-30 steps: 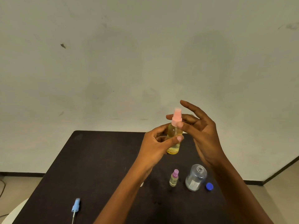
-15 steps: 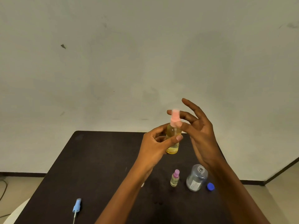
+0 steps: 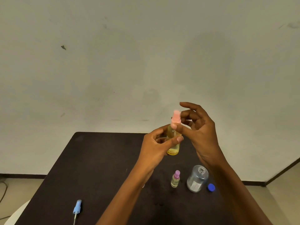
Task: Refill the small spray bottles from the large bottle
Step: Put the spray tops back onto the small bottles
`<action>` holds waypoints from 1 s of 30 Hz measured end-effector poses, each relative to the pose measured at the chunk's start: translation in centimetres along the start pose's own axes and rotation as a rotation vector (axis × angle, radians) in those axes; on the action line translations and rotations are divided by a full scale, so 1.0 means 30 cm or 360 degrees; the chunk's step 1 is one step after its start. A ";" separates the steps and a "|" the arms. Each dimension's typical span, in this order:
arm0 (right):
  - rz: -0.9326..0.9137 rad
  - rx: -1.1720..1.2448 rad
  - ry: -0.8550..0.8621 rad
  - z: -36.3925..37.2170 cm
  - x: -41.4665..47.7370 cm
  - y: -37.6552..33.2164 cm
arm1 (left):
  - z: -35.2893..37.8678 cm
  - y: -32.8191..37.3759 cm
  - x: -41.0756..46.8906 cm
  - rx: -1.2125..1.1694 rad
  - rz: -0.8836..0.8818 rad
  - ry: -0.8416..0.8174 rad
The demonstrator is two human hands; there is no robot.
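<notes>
One dark table (image 3: 100, 159), beneath the grip. Two hands raised above it: left hand (image 3: 155, 148) curls fingers and thumb round the upright yellow spray bottle (image 3: 173, 148); right hand (image 3: 201, 135) pinches its pink spray top (image 3: 176, 116), remaining fingers fanned. One large bottle (image 3: 197, 179), clear, uncapped, standing below-right of the grip. One purple-topped spray bottle (image 3: 175, 179), directly below the grip. One blue sprayer head (image 3: 77, 207) with tube, far below-left. One blue cap (image 3: 211, 187), beside the large bottle.

One head-worn wide-angle view, facing forward and down, across table (image 3: 100, 161) toward wall (image 3: 146, 62), left hand (image 3: 155, 149) and right hand (image 3: 202, 135) seemingly close.
</notes>
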State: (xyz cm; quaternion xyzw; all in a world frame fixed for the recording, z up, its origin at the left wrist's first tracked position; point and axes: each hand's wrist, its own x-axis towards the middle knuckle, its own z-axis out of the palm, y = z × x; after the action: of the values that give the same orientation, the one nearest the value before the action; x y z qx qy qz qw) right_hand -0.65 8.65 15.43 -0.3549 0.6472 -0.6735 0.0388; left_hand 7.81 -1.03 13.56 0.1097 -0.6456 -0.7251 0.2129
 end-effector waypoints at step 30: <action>0.0073 0.0033 -0.0252 -0.038 0.002 -0.027 | 0.006 -0.012 0.004 0.0105 0.0077 -0.0068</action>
State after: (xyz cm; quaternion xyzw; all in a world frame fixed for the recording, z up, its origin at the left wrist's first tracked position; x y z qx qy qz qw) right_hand -0.98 9.70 16.29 -0.3916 0.6431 -0.6490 0.1089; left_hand 7.56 -0.92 13.24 0.0855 -0.6760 -0.7003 0.2127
